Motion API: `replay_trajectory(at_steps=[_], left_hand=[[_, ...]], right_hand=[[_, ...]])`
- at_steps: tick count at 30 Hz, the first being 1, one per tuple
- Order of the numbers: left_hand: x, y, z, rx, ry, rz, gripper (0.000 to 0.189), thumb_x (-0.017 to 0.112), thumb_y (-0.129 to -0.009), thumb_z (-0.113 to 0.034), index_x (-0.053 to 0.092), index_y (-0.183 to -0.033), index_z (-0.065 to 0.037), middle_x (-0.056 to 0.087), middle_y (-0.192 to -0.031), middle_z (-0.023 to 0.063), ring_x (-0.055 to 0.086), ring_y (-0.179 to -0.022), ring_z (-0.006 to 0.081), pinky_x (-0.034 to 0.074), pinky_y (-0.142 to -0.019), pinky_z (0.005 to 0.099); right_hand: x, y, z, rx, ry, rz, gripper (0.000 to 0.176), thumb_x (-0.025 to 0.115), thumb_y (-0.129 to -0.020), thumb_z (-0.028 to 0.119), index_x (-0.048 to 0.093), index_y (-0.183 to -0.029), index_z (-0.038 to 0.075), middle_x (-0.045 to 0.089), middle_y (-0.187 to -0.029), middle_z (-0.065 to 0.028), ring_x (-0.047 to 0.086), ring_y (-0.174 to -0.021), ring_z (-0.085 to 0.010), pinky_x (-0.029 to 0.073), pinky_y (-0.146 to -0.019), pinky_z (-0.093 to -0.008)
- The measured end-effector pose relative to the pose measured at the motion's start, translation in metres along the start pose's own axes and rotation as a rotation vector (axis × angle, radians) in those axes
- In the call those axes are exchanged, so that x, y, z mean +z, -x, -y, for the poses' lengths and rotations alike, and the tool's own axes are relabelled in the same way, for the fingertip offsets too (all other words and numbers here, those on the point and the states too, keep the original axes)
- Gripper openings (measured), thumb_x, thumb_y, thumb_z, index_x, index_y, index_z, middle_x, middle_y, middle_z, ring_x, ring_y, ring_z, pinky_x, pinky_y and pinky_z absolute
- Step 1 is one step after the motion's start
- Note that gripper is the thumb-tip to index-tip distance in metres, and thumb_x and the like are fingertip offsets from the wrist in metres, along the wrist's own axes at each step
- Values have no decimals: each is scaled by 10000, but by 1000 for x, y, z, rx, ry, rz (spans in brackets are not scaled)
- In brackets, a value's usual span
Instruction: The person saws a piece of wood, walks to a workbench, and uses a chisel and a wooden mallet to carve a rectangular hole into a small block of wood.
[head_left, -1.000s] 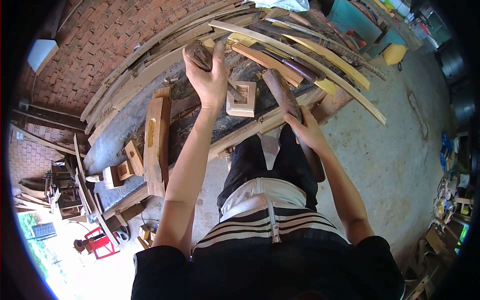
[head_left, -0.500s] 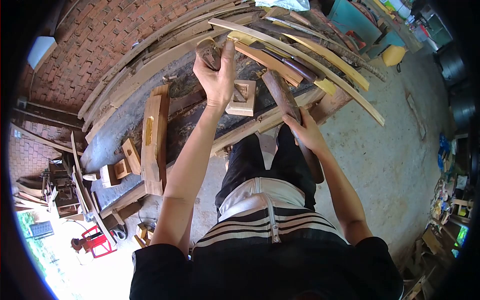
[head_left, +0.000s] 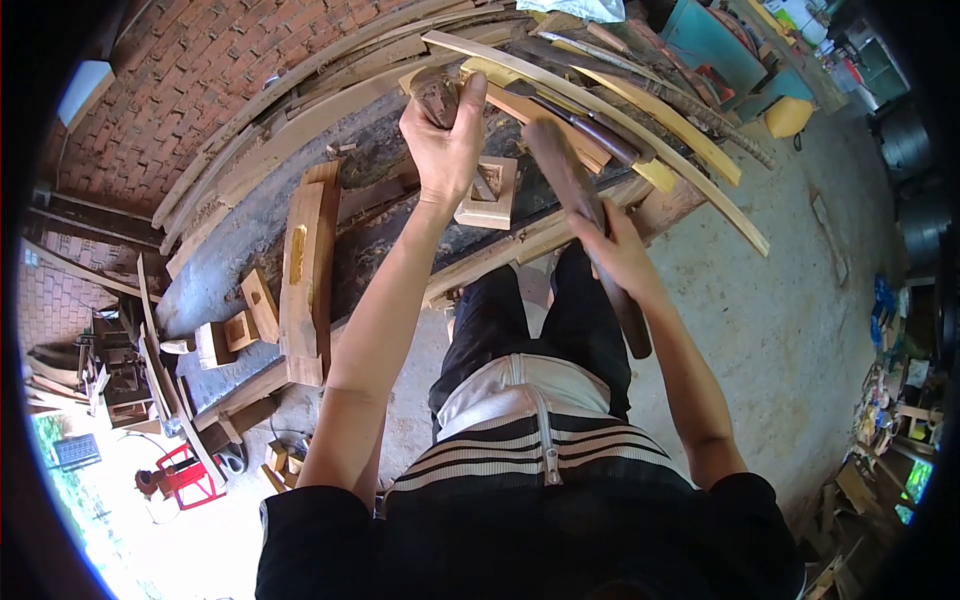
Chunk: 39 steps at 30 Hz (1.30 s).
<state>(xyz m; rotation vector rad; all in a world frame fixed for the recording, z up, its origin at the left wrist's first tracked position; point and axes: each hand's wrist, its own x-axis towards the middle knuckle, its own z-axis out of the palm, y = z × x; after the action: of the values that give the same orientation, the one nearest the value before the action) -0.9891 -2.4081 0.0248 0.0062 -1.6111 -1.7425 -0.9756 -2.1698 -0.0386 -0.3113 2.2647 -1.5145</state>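
Wooden block (head_left: pixel 487 214) lies below left fingers (head_left: pixel 469 108), clamped on chisel (head_left: pixel 436 97); right fingers (head_left: pixel 590 237) grip mallet (head_left: pixel 560 165).

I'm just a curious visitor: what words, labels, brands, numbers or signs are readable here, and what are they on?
There are none that I can read.
The chisel, wooden mallet and recessed wooden block show no legible lettering.
The striped jacket shows none either.
The clutter at far upper right is too small and blurred to tell.
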Motion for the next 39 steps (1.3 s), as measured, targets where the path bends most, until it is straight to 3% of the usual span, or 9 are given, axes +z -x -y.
replay_trajectory(at_steps=[11,15,22,24,25,32,36,38,39], left_hand=[[12,9,-1,123,-201,17,143,691,-822,-59,572,-868,6,610,-702,22,525,-659,70,476,-629,257],[9,11,8,341,-249,20,194,718,-782,-73,591,-907,4,653,-754,101,599,-721,125,512,-692,308],[12,9,2,157,-292,54,216,727,-789,-119,592,-905,4,671,-774,144,633,-688,196,515,-696,342],[4,15,23,465,-427,26,213,705,-758,-82,583,-899,20,668,-768,164,656,-661,269,522,-679,369],[6,13,22,421,-358,74,208,703,-756,-77,583,-897,18,663,-764,168,660,-662,274,522,-678,373],[11,16,5,165,-345,80,229,686,-728,-51,597,-925,23,670,-751,153,657,-666,310,525,-690,360],[11,15,17,322,-211,95,283,699,-751,-68,633,-1012,21,702,-840,149,675,-740,222,528,-743,325],[14,20,-4,279,-184,57,237,709,-778,-66,633,-987,17,703,-833,128,661,-756,168,527,-742,319],[11,21,-2,181,-179,47,204,707,-805,-54,628,-979,17,702,-817,98,631,-745,135,527,-733,318]], right_hand=[[-15,-10,189,-1086,100,-173,464,692,-917,315,532,-1215,-3,627,-846,-47,569,-582,-152,462,-535,-313],[-10,-9,180,-729,676,-81,482,735,-869,385,558,-1108,6,607,-781,-183,585,-652,-299,463,-615,-366],[-18,-4,205,-1081,326,-191,438,710,-894,359,554,-1099,5,647,-809,-164,660,-724,-280,498,-655,-366],[-13,0,194,-676,762,-32,467,708,-890,379,549,-1114,1,648,-789,-176,655,-691,-315,505,-642,-385],[-8,-7,182,-913,781,-186,481,707,-884,410,551,-1109,14,640,-765,-183,637,-654,-352,492,-616,-417],[-21,2,207,-1039,345,-144,485,707,-894,376,548,-1157,1,661,-887,-197,672,-800,-278,504,-698,-356],[-13,-13,171,-795,842,-110,539,720,-879,410,539,-1162,-11,673,-889,-158,647,-658,-244,498,-617,-373],[-13,-29,154,-968,359,-79,540,715,-879,432,542,-1142,-7,642,-819,-108,581,-557,-199,461,-542,-374],[-15,-20,156,-762,311,-30,538,684,-906,436,544,-1179,-7,601,-773,-74,543,-541,-160,444,-521,-330]])
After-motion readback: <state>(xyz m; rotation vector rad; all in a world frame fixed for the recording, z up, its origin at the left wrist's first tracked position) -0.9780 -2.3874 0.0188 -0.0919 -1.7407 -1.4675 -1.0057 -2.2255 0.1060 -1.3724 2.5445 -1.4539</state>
